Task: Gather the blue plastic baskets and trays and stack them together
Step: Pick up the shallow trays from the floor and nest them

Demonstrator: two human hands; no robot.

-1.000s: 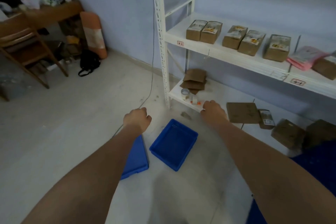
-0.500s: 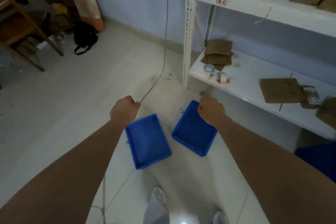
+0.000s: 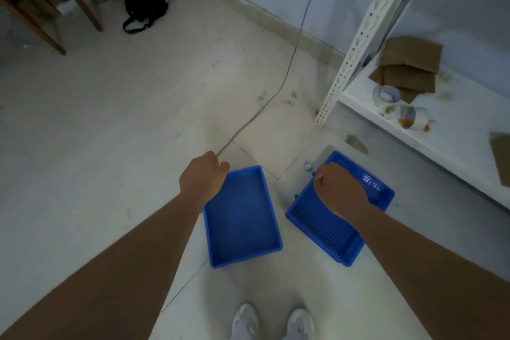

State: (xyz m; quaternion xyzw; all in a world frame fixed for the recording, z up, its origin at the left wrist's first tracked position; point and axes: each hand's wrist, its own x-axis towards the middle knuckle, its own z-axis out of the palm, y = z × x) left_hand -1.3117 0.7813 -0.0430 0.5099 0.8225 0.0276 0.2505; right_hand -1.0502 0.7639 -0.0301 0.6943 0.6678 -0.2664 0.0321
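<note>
Two blue plastic containers lie flat on the pale tiled floor in front of my feet. The solid-bottomed tray [image 3: 242, 218] is on the left and the perforated basket [image 3: 325, 226] is on the right, a gap of floor between them. My left hand [image 3: 202, 176] hovers at the tray's far left corner with its fingers curled and nothing visible in it. My right hand [image 3: 339, 190] is over the basket's far left rim, fingers also curled. Whether either hand touches a rim is hidden.
A white metal shelf [image 3: 358, 36] stands at the right, its low board carrying cardboard pieces [image 3: 408, 63] and tape rolls [image 3: 386, 95]. A thin cable [image 3: 278, 91] crosses the floor. A black bag [image 3: 145, 3] and wooden furniture legs [image 3: 82, 3] are at the far left. My shoes [image 3: 271, 320] are at the bottom.
The view has tilted down and come closer to the two containers. Both hands have dropped from above the floor to the containers' far edges.
</note>
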